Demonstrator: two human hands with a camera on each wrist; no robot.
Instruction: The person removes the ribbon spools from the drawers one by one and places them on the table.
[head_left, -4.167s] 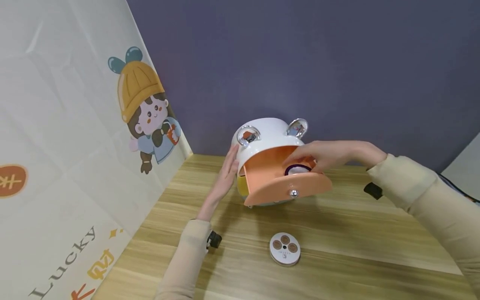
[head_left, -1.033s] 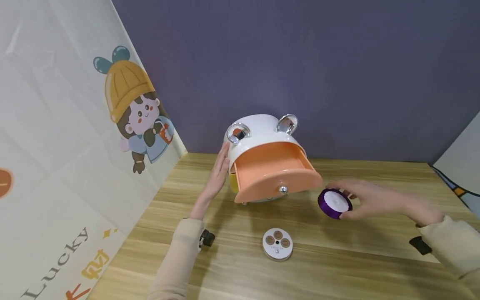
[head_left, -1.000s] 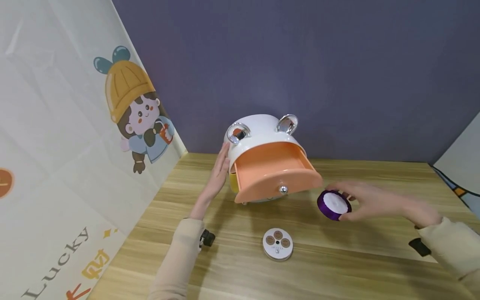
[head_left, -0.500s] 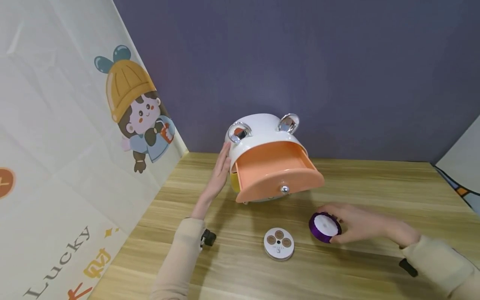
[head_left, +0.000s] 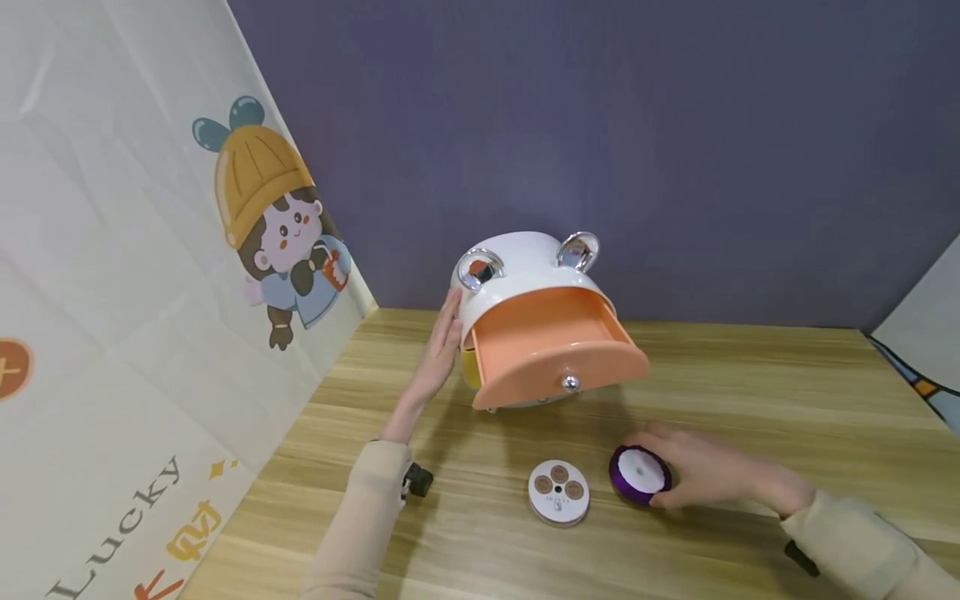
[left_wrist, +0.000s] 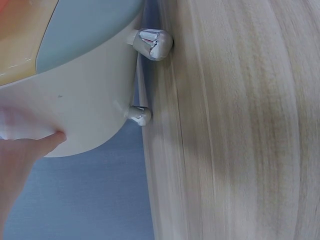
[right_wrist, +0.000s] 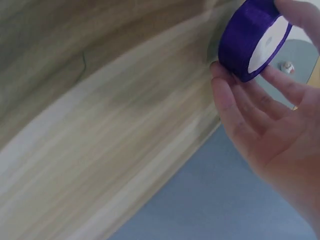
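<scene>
A purple ribbon spool [head_left: 640, 474] with a white face is pinched between the thumb and fingers of my right hand [head_left: 705, 468], low over the wooden table in the head view. In the right wrist view the ribbon spool [right_wrist: 255, 40] shows its satin edge, fingertips along one side and thumb opposite. My left hand [head_left: 437, 354] lies with extended fingers against the left side of a white drawer box [head_left: 525, 260] with silver ears. Its orange drawer [head_left: 558, 373], with a round silver knob, is pulled out. The left wrist view shows the left hand [left_wrist: 25, 155] touching the box's pale wall.
A round white disc-shaped item [head_left: 558, 493] with brown circles lies on the table [head_left: 450, 533], just left of the ribbon spool. Behind the box rises a dark blue-grey wall [head_left: 637, 150]. A white printed sheet [head_left: 135, 250] borders the left side.
My right hand has taken the ribbon spool out of the orange drawer, moved it right, then brought it down and leftward beside the white disc. My left hand has stayed against the box.
</scene>
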